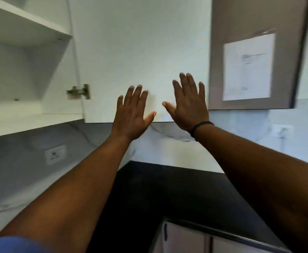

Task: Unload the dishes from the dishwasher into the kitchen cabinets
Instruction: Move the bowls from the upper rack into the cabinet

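Observation:
A white upper cabinet (27, 73) stands open at the left, its shelves bare as far as I see. Its white door (140, 42) swings out toward me, hinged at a metal hinge (79, 91). My left hand (133, 114) and my right hand (187, 105) are raised side by side in front of the door's lower part, fingers straight and spread, palms toward the door. Neither hand holds anything. I cannot tell whether the palms touch the door. No dishes and no dishwasher are in view.
A grey cabinet door (255, 52) with a taped paper sheet (248, 66) hangs at the right. Below lies a black countertop (167, 194) in a corner, with a wall socket (55, 154) on the left backsplash and lower cabinet fronts (186, 240) at the bottom.

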